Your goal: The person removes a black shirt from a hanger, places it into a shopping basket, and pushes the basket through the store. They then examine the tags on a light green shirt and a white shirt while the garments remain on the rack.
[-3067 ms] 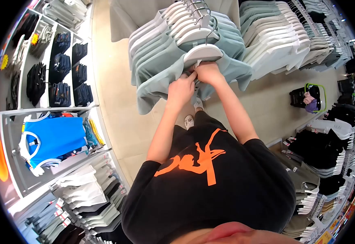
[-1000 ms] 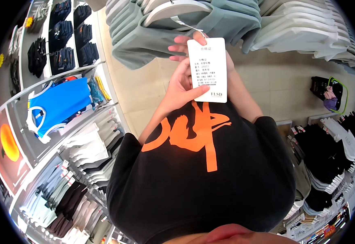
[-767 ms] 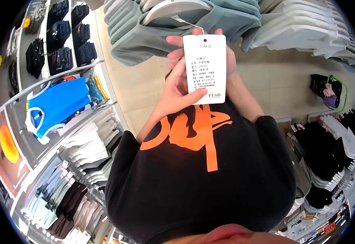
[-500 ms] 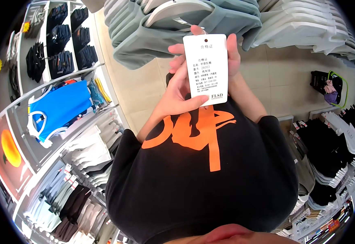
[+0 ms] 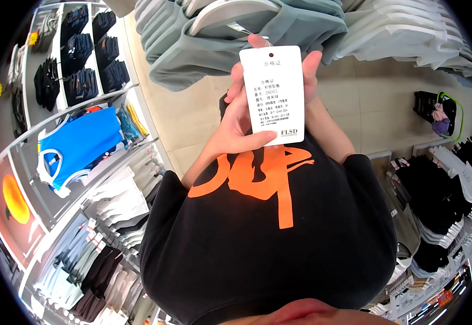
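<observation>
A white hang tag (image 5: 287, 81) printed with Chinese text and "FLSD" faces me in front of my chest. My left hand (image 5: 238, 122) is closed on its lower left part, thumb across the front and the other fingers mostly behind. Behind the tag lies my right hand (image 5: 310, 81), its thumb stretched apart along the right edge. Fingertips show past the tag's left and top edges, but most of that hand is hidden. Just above, grey-green tops (image 5: 176, 62) hang on a rack, and a string appears to run from the tag toward the nearest collar.
White tops (image 5: 404, 38) hang at the upper right. Shelves of folded jeans (image 5: 82, 86) and a blue tank top (image 5: 82, 141) stand on the left. A black shopping basket (image 5: 424, 105) with a green handle sits on the tiled floor at right, near racks of black clothes (image 5: 428, 189).
The tag has shifted slightly, its lower edge a little nearer me. The fingertips at its left edge have drawn in. My left hand keeps its grip.
</observation>
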`<state>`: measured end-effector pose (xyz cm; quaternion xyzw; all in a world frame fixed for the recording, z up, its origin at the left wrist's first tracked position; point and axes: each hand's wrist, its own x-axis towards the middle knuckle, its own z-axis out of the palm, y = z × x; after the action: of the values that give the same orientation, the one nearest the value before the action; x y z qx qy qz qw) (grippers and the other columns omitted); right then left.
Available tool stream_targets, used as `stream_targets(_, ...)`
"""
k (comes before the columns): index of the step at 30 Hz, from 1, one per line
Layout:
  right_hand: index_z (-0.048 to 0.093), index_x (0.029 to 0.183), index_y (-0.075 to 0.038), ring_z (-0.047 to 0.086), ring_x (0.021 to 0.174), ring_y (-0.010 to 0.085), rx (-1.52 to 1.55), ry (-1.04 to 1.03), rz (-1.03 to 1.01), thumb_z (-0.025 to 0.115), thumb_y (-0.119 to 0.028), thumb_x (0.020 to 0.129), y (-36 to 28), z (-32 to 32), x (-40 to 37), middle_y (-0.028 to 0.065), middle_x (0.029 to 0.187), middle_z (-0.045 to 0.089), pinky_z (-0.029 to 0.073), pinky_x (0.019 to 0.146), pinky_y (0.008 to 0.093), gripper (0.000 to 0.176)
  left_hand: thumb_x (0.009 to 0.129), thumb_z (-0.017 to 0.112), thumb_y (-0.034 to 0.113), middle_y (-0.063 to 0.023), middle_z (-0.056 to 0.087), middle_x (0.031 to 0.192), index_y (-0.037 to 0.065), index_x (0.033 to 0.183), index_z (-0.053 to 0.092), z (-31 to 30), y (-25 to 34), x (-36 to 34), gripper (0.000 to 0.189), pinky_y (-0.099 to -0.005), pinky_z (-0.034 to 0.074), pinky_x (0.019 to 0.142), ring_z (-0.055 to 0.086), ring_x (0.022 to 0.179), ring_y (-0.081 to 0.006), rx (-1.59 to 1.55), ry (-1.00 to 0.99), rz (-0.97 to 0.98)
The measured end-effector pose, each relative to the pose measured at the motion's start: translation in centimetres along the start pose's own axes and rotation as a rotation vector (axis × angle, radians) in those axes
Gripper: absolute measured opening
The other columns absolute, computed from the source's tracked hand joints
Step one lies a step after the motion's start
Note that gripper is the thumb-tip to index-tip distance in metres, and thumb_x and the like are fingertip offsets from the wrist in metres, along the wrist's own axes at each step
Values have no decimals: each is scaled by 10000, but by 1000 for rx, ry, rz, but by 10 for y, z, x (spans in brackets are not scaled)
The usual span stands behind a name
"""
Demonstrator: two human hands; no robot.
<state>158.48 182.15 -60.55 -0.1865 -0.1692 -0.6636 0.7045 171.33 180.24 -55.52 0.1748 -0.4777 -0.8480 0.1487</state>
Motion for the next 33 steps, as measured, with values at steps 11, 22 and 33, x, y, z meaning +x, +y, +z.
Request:
stream_targets(11, 84, 1346, -92, 487, 1024, 368, -11, 13, 38, 340, -684, 734, -2, 6, -7, 244, 1169, 408, 447, 810, 440, 890, 676, 573, -19, -158, 511, 1048, -51, 1251, 211, 8, 1, -6, 681, -281, 494, 665, 582, 842, -205, -42, -13, -49)
stream_targets(22, 73, 1347, -105, 483, 1034, 362, 18, -8, 30, 363, -668, 738, 0, 8, -13, 232, 1166, 404, 440, 822, 442, 879, 688, 566, -30, -160, 535, 1005, -57, 1203, 280, 14, -3, -8, 590, -281, 503, 647, 595, 798, -208, -73, -9, -47)
stream_targets(33, 110, 1333, -82, 498, 1013, 345, 17, 6, 79, 395, -651, 737, -2, 7, -9, 224, 1124, 435, 441, 819, 433, 872, 692, 583, -17, -128, 527, 1047, -43, 1196, 320, 14, -7, -10, 569, -306, 469, 754, 555, 921, -198, -67, 19, 16)
